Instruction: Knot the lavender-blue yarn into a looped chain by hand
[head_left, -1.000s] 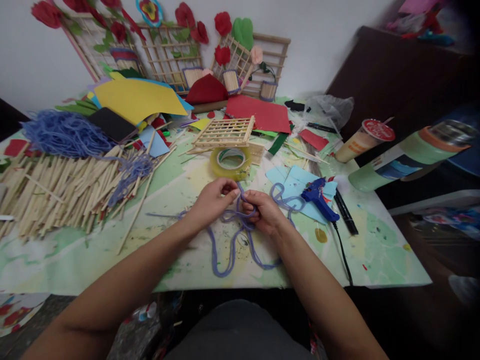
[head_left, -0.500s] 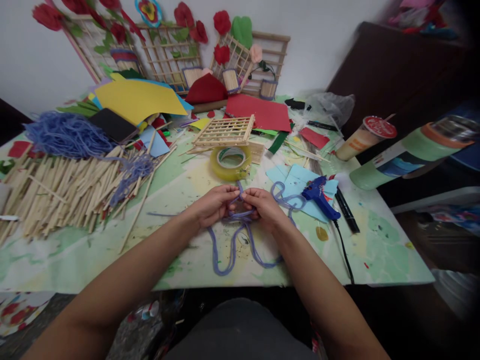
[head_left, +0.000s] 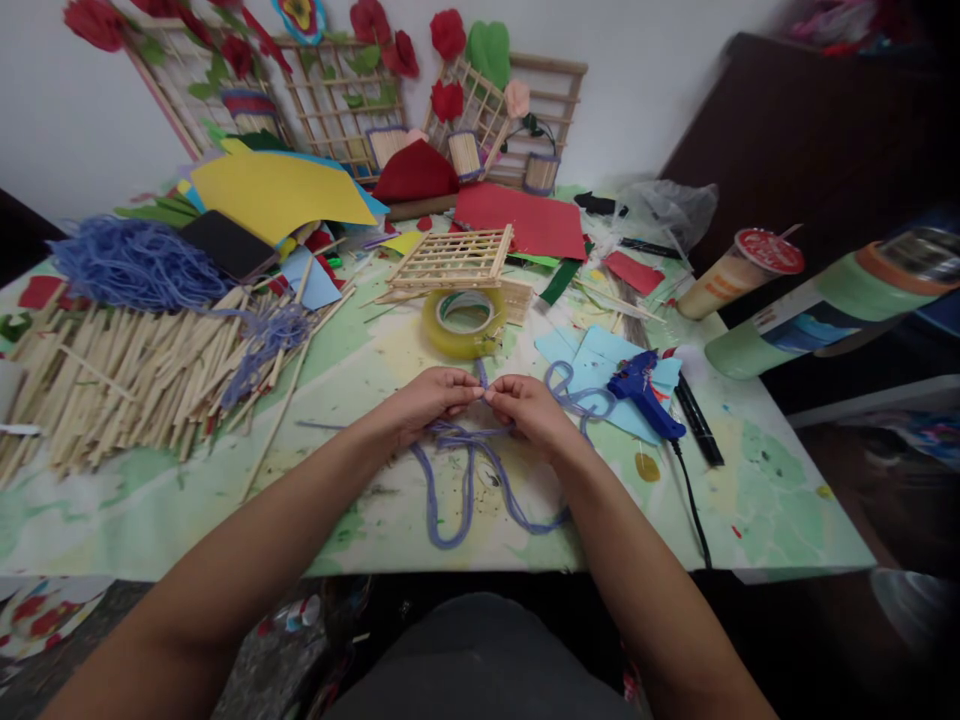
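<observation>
My left hand and my right hand meet at the middle of the table, fingertips almost touching. Each pinches the purple yarn, a short piece of which sticks up between the thumbs. Loops of the yarn hang below the hands and lie on the cloth, and another loop curls to the right. Just beyond the fingers lies a roll of yellowish tape, with a small lattice of wooden sticks behind it.
At left are a pile of wooden sticks and a yarn heap. A blue glue gun, black markers, a drink cup and a green bottle are at right. Colored sheets lie behind.
The yarn strands that were bunched under my fingers have dropped lower and spread out. Both hands still pinch at nearly the same spot, with the fingertips slightly shifted.
</observation>
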